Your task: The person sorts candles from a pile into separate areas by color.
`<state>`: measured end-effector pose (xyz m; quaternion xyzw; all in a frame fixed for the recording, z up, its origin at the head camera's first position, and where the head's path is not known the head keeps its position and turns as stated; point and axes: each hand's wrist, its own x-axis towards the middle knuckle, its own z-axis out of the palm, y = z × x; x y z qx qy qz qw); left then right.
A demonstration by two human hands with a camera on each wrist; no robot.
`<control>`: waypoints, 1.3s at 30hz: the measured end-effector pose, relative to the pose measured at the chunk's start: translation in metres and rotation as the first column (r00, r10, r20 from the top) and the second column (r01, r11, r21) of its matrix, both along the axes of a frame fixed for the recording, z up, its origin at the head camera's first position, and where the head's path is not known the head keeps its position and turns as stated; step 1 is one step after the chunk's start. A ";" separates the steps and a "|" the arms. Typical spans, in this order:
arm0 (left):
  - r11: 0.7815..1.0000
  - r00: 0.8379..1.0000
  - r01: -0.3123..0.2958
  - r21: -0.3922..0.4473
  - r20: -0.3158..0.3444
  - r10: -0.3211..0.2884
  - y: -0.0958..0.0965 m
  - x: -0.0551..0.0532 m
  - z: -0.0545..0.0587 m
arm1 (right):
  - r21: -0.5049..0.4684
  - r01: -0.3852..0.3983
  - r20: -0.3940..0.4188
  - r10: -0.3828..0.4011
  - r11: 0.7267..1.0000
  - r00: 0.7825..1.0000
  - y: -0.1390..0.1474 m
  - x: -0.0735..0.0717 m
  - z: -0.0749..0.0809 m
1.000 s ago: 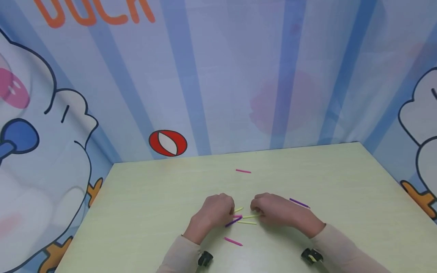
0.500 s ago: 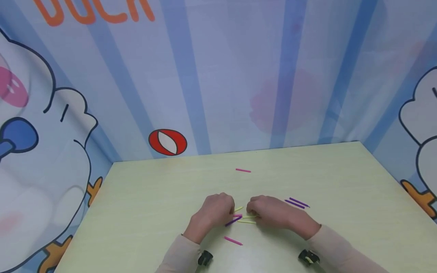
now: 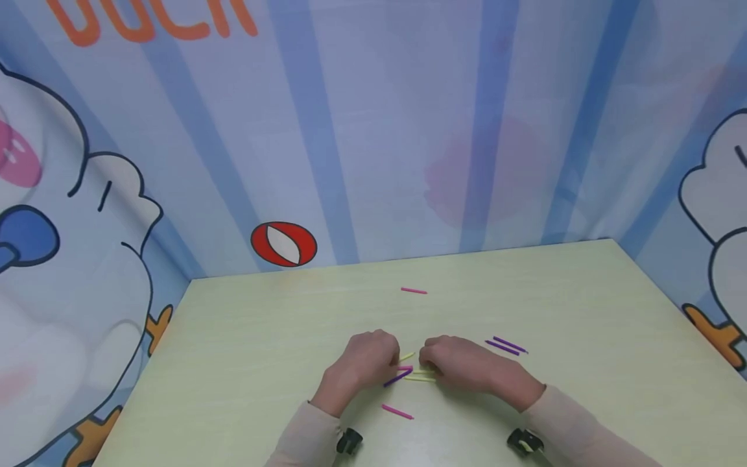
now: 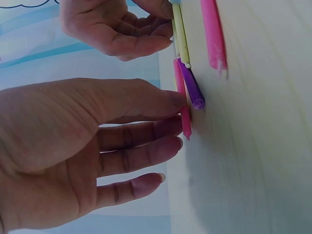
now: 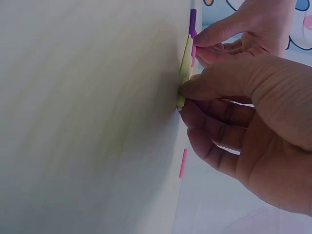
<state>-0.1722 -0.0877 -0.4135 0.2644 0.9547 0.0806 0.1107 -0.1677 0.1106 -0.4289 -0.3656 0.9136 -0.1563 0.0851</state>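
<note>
My left hand (image 3: 367,362) pinches a pink candle (image 4: 186,122) between thumb and fingers, low over the table. A purple candle (image 4: 193,87) lies slanted against it. My right hand (image 3: 461,360) faces it from the right, its thumb and forefinger pinching a pale yellow candle (image 5: 185,63). Another yellow candle (image 3: 419,379) lies alongside on the near side. The tip of one more yellow candle (image 3: 407,357) shows beside my left fingers, the rest hidden by the hand.
One pink candle (image 3: 397,412) lies nearer me, another pink candle (image 3: 414,291) farther back. Two parallel purple candles (image 3: 510,344) lie right of my right hand. Printed cloth walls (image 3: 403,130) stand around the pale table (image 3: 262,350).
My right hand has shifted a little left along the yellow candles, uncovering a second purple candle beside its wrist. The left hand has stayed nearly still on the pink candle.
</note>
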 end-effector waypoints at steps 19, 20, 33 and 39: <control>1.000 1.000 0.012 0.029 0.021 -0.012 0.003 -0.010 0.001 | -0.028 -0.016 -0.003 0.016 0.999 1.000 0.006 0.000 -0.003; 1.000 1.000 0.014 0.028 0.018 -0.015 0.003 -0.011 0.002 | -0.029 -0.016 -0.002 0.016 0.999 1.000 0.006 0.000 -0.003; 0.999 0.999 0.039 0.000 -0.023 -0.039 0.009 -0.033 0.012 | -0.054 -0.018 -0.008 0.018 0.998 1.000 0.008 0.001 -0.003; 0.999 0.997 0.054 -0.009 -0.063 -0.054 0.012 -0.045 0.008 | -0.051 -0.034 -0.015 0.033 0.998 0.999 0.009 0.001 -0.002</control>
